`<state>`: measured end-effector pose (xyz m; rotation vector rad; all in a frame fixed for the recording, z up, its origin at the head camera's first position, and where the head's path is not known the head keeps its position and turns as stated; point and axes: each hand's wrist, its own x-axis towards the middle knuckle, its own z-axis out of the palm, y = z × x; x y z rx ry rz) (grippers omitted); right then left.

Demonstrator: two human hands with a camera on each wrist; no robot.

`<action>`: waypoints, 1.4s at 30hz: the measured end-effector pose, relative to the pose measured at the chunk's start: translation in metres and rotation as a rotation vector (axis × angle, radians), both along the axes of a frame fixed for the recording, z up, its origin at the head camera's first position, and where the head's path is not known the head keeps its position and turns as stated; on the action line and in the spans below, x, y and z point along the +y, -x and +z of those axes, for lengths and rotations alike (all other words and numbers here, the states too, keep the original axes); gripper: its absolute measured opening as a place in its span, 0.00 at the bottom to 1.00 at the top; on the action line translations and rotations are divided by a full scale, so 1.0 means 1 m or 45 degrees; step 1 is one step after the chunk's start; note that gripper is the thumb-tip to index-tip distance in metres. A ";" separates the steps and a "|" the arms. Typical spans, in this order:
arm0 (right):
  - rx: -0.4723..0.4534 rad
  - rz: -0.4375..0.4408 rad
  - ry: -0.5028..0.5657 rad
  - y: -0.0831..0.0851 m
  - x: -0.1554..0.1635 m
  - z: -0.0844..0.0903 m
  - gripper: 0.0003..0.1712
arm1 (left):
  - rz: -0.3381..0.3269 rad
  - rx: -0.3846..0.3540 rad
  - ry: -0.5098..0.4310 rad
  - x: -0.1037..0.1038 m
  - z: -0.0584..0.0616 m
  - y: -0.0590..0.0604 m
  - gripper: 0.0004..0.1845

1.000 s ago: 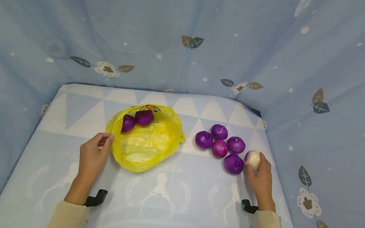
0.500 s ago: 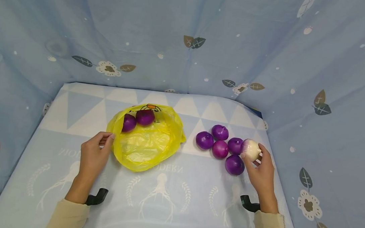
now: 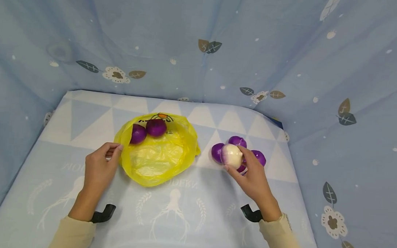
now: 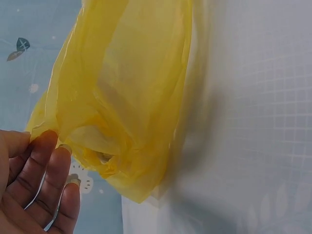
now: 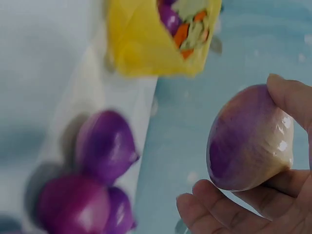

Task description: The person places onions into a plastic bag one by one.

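A yellow plastic bag (image 3: 184, 163) lies on the table with its mouth spread, and two purple onions (image 3: 156, 128) sit inside it. At the bag's left rim my left hand (image 3: 100, 166) pinches the thin plastic between thumb and forefinger. My right hand (image 3: 255, 180) holds a glossy purple-and-white turnip (image 5: 251, 139) between thumb and fingers, raised over the loose onions. These purple onions (image 5: 106, 146) stand clustered to the right of the bag, one of them more magenta (image 5: 73, 204). In the head view the hand and turnip partly hide the cluster.
Patterned blue cloth walls (image 3: 175, 46) close in the table at the back and sides. A pale printed cloth (image 3: 168, 225) covers the tabletop. A black wrist mount (image 3: 103, 213) sticks out from the left wrist, and another (image 3: 250, 213) from the right.
My right hand has lifted the turnip from the table's right side and carried it left over the onion cluster. My left hand stays at the bag's rim.
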<state>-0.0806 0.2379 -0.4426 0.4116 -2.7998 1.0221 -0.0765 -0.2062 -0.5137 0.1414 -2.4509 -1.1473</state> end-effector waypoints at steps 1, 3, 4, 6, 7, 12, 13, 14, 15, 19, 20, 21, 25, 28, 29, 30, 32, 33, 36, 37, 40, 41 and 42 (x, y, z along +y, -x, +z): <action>0.005 0.037 -0.009 0.003 -0.007 0.001 0.45 | 0.000 0.004 -0.002 0.000 0.000 0.000 0.10; 0.018 0.117 -0.012 0.009 -0.020 0.004 0.45 | -0.006 0.010 -0.006 0.000 0.001 0.001 0.10; 0.025 0.153 -0.020 0.012 -0.027 0.005 0.45 | -0.010 0.011 -0.008 0.001 0.001 0.002 0.10; 0.033 0.220 -0.045 0.017 -0.038 0.008 0.45 | -0.015 0.006 -0.009 0.001 0.002 0.002 0.11; 0.030 0.251 -0.061 0.019 -0.044 0.010 0.45 | -0.014 0.002 -0.006 0.001 0.002 0.002 0.11; 0.038 0.404 -0.177 0.029 -0.068 0.019 0.45 | 0.008 -0.022 0.010 0.001 0.002 0.001 0.11; 0.042 0.436 -0.197 0.031 -0.073 0.020 0.45 | 0.010 -0.023 0.012 0.001 0.002 0.001 0.11; 0.049 0.468 -0.213 0.033 -0.077 0.022 0.45 | 0.009 -0.022 0.013 0.001 0.002 0.000 0.11; 0.052 0.495 -0.231 0.035 -0.081 0.023 0.45 | 0.004 -0.017 0.013 0.001 0.002 0.001 0.11; 0.054 0.588 -0.316 0.039 -0.098 0.027 0.48 | -0.015 -0.005 0.005 0.002 0.002 0.002 0.10; 0.057 0.610 -0.343 0.039 -0.103 0.027 0.49 | -0.016 -0.004 0.002 0.002 0.002 0.002 0.10; 0.063 0.635 -0.379 0.039 -0.107 0.027 0.51 | -0.013 -0.004 0.003 0.002 0.002 0.002 0.10; 0.121 0.762 -0.491 0.040 -0.126 0.023 0.50 | 0.009 -0.015 -0.001 0.002 0.003 0.002 0.11; 0.158 0.830 -0.552 0.045 -0.138 0.015 0.46 | 0.007 -0.027 -0.009 0.003 0.003 0.001 0.11; 0.160 0.837 -0.574 0.047 -0.142 0.013 0.45 | 0.003 -0.029 -0.011 0.003 0.003 0.001 0.11; 0.158 0.841 -0.594 0.049 -0.144 0.010 0.45 | 0.000 -0.030 -0.013 0.003 0.002 0.001 0.11; 0.142 0.839 -0.629 0.055 -0.150 0.003 0.45 | 0.003 -0.033 -0.010 0.003 0.002 0.000 0.11; 0.133 0.833 -0.643 0.058 -0.152 -0.001 0.44 | 0.005 -0.032 -0.009 0.003 0.002 0.000 0.11; 0.103 0.796 -0.678 0.067 -0.157 -0.013 0.43 | -0.003 -0.024 -0.011 0.004 0.001 0.001 0.11; 0.098 0.780 -0.689 0.071 -0.159 -0.017 0.43 | -0.007 -0.022 -0.011 0.004 0.001 0.001 0.11; 0.067 0.726 -0.744 0.079 -0.163 -0.025 0.45 | -0.018 -0.018 -0.009 0.004 0.002 0.002 0.11; 0.052 0.710 -0.763 0.082 -0.164 -0.027 0.46 | -0.018 -0.015 -0.007 0.004 0.002 0.002 0.11; 0.036 0.696 -0.782 0.085 -0.165 -0.028 0.47 | -0.017 -0.015 -0.004 0.004 0.002 0.002 0.11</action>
